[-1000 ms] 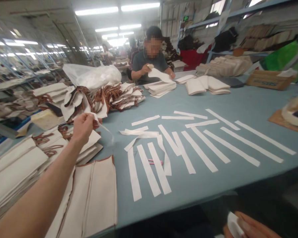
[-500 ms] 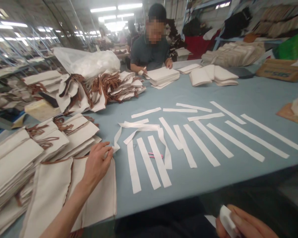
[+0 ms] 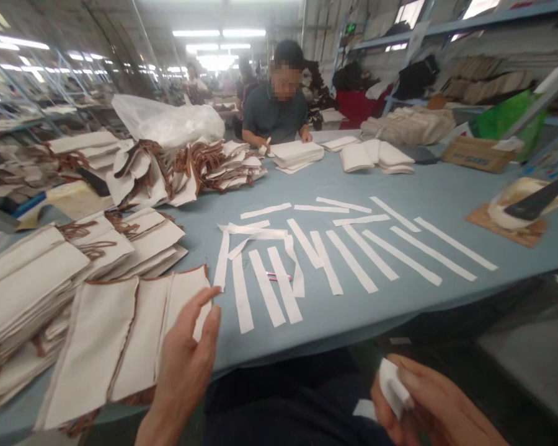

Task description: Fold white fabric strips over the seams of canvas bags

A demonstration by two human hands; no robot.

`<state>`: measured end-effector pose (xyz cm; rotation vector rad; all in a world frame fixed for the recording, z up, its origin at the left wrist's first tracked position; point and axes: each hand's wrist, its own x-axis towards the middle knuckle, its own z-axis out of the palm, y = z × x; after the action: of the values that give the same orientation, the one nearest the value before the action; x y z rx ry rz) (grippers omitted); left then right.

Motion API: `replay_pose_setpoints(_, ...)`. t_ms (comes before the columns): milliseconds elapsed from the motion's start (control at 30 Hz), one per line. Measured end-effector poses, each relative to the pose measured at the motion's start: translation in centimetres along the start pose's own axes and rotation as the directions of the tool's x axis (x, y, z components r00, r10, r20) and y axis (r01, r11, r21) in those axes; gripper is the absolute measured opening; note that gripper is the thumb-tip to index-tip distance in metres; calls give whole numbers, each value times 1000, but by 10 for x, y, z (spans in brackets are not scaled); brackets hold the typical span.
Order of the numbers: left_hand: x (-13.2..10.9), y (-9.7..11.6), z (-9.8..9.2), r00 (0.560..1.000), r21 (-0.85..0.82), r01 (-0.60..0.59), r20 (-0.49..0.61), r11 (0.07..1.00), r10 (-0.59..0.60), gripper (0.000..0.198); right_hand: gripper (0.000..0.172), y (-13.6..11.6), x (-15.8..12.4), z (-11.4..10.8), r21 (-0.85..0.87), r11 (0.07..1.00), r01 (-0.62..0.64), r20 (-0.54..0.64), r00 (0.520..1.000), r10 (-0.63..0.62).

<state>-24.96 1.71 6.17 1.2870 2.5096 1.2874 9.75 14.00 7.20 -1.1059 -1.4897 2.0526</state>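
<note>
My left hand (image 3: 190,354) is open, thumb and forefinger apart, beside a stitched cream fabric panel (image 3: 144,328) with brown edging. Close to its forefinger lies the lower end of a white strip (image 3: 222,263); I cannot tell whether they touch. At the lower right, off the table's front edge, my right hand (image 3: 434,396) is closed on a folded white strip (image 3: 392,383). Several more white strips (image 3: 353,260) are spread over the blue-grey table (image 3: 400,322). A small pink tool (image 3: 272,276) lies partly under one strip.
Stacks of cream panels (image 3: 32,272) fill the left side, with brown-trimmed pieces (image 3: 186,167) and a plastic bag (image 3: 167,121) behind. Across the table a person (image 3: 274,111) handles a stack of cream pieces (image 3: 297,152). A tape dispenser (image 3: 523,207) and cardboard box (image 3: 478,153) stand at right.
My left hand has come off the strip, drawn back toward me and spread its fingers. That strip's end now lies straighter. The view has shifted; my right hand still holds its strip.
</note>
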Motion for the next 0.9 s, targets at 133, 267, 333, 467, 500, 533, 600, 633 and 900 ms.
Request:
replay_pose_setpoints(133,-38,47,42,882,-659,371,471,655,-25,62,59,-44,0,40,275,961,37,266,957,-113)
replay_pose_setpoints(267,-55,78,81,595,-646,698,764,311,250,87,43,-74,16,47,454,885,99,289,924,-252)
replay_pose_setpoints(333,-62,83,84,460,-541,815,822,208,335,88,30,-81,27,39,505,847,164,161,947,-279)
replay_pose_setpoints(467,-75,78,74,406,-453,877,877,162,257,67,18,-77,41,19,567,797,208,-64,976,-210)
replay_pose_setpoints(500,-78,77,72,422,-459,868,882,187,208,64,17,-73,43,15,588,781,210,-90,977,-195)
replay_pose_setpoints(533,-81,77,71,441,-466,858,884,217,156,64,15,-69,44,13,606,767,211,-102,977,-188)
replay_pose_setpoints(600,-85,77,73,485,-482,838,873,255,55,65,14,-61,45,9,618,756,215,-96,975,-198)
replay_pose_setpoints(633,-86,77,74,500,-486,833,866,265,15,65,13,-58,45,7,611,760,222,-87,973,-214)
replay_pose_setpoints(900,-84,76,83,659,-544,725,725,421,-198,54,35,-29,55,-10,122,902,415,-144,906,-398)
